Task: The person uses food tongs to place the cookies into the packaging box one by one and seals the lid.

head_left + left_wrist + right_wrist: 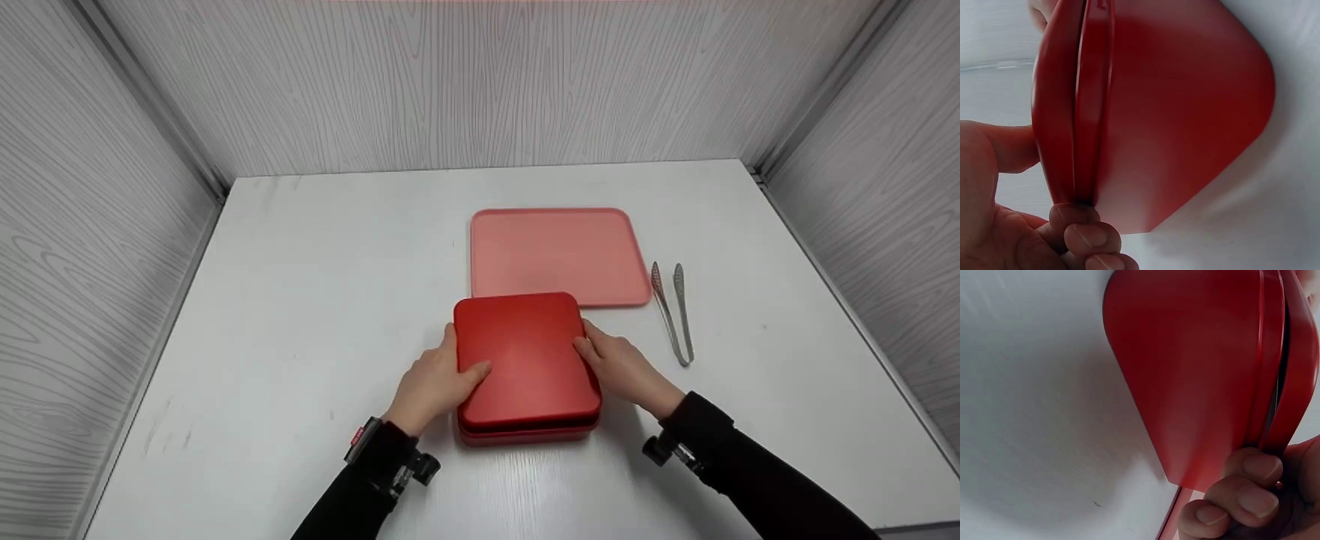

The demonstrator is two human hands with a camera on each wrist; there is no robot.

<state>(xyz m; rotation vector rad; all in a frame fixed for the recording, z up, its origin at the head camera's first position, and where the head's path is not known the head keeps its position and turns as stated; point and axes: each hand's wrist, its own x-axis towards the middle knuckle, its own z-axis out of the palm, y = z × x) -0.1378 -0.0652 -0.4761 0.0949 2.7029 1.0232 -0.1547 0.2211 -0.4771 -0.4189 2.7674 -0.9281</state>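
A red rectangular box [525, 436] with rounded corners stands near the middle of the table, its red lid [517, 352] on top. My left hand [433, 384] grips the lid's left side, thumb over the top and fingers at the edge. On the opposite side my right hand [628, 369] holds the lid the same way. A thin dark gap runs between lid and box at the near edge in the head view. Both wrist views show this seam beside the box wall [1179, 107], with curled fingertips [1258, 500] right at the lid's rim. What the box contains is hidden.
Behind the box lies a flat pink tray [555, 251], its near left corner overlapped by the lid in the head view. Metal tongs [677, 319] lie spread to the tray's right. Grey wood-grain panels [480, 90] enclose the white table [322, 285] at the back and sides.
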